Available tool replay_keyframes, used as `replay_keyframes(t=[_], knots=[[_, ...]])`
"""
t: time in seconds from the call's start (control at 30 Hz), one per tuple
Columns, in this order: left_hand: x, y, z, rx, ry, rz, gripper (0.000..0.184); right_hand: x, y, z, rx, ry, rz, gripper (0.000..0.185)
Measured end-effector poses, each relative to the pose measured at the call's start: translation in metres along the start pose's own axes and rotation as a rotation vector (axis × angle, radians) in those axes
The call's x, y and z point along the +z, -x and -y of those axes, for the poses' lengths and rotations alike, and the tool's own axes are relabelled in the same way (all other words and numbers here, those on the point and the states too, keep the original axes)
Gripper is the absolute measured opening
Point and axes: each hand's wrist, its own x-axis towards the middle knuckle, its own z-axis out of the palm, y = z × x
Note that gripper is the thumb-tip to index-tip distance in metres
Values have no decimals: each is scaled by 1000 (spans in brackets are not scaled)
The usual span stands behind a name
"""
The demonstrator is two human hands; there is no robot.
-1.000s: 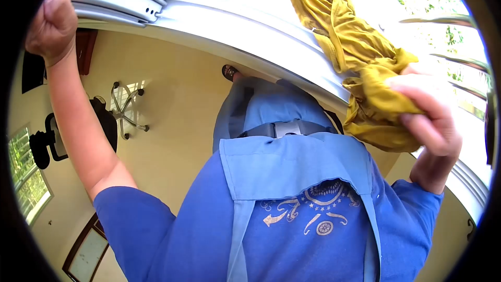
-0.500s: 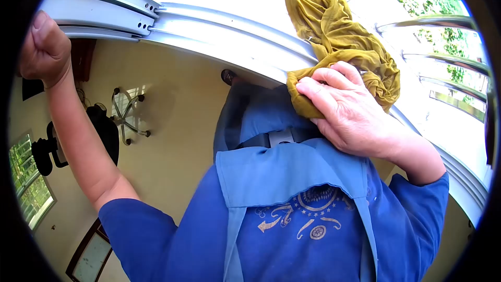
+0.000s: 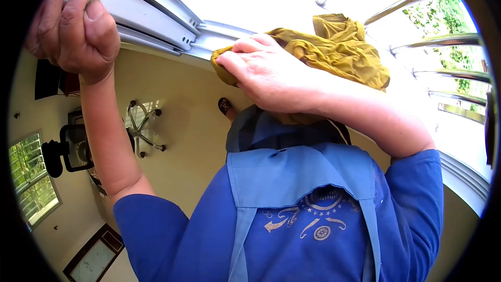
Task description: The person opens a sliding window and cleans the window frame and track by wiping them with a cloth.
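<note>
My right hand (image 3: 266,73) presses a bunched mustard-yellow cloth (image 3: 339,55) onto the sliding window's bottom track (image 3: 216,34), fingers wrapped over its near end. The rest of the cloth trails right across the white sill. Up at the left, my left hand (image 3: 78,28) is raised beside the white window sash (image 3: 141,8), with some fingers stretched upward and apart and the thumb bent. Whether those fingertips touch the sash I cannot tell. The sash's end, with small dark holes, stands just left of the cloth.
Shiny metal bars (image 3: 438,42) guard the window on the right, with greenery beyond. Below the track are a tiled floor (image 3: 182,125), a chair's wheeled base (image 3: 140,129) and my shoe (image 3: 224,105). A framed board (image 3: 94,258) and another window (image 3: 34,177) appear at the left.
My right hand has slid left along the track, drawing the cloth with it toward the sash end. My left hand has changed from a fist to partly stretched fingers.
</note>
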Motion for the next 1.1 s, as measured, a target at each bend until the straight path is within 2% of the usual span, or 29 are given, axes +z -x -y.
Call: replay_keyframes(t=[0.07, 0.13, 0.17, 0.33, 0.4, 0.43, 0.47, 0.53, 0.57, 0.6, 0.67, 0.7, 0.73, 0.8, 0.87, 0.93, 0.97, 1.1], knots=[[7, 8, 3, -35, 62, -3, 36, 4, -27, 2, 7, 0, -50, 35], [4, 2, -14, -111, 2, -38, 39, 4, -38, 4, 33, 29, 64, 34], [4, 0, -22, -141, -20, -48, 41, 14, -36, -7, -33, -3, -56, 37], [10, -4, -31, -181, 37, -123, 44, 14, -32, -8, -36, 0, -140, 40], [8, -3, -28, -177, 68, -129, 45, 17, -34, -9, -96, -91, -316, 29], [6, -3, -29, -178, 72, -116, 45, 13, -31, -10, -20, -152, -306, 30], [4, -2, -27, -181, 74, -129, 45, -3, -22, -4, 183, -499, -266, 30], [1, -2, -28, -183, 67, -69, 45, -22, -15, 5, 386, -610, -119, 35], [10, -1, -28, -182, 118, -167, 45, -34, -4, 9, 441, -496, -81, 35], [10, -1, -26, -182, 118, -167, 45, -39, -2, 12, 441, -496, -81, 35], [9, -3, -26, -169, 100, -165, 45, -42, 3, 17, 440, -267, -30, 38], [9, -1, -26, -172, 102, -165, 45, -38, 5, 17, 391, -133, -87, 41], [9, 0, -25, -172, 103, -163, 45, -33, 5, 17, 394, -133, -85, 41], [10, 1, -22, -172, 102, -162, 44, -24, -3, 22, 293, 100, -55, 44], [7, 1, -21, -145, 64, -121, 43, -18, -10, 24, 285, 97, 28, 48], [6, -3, -23, -137, 55, -119, 42, 0, -11, 17, 108, 184, -133, 48], [6, -5, -24, -137, 59, -133, 42, -1, -12, 19, 158, 165, -42, 53], [5, -4, -22, -135, 54, -126, 42, -4, -22, 16, 101, 206, 21, 61]])
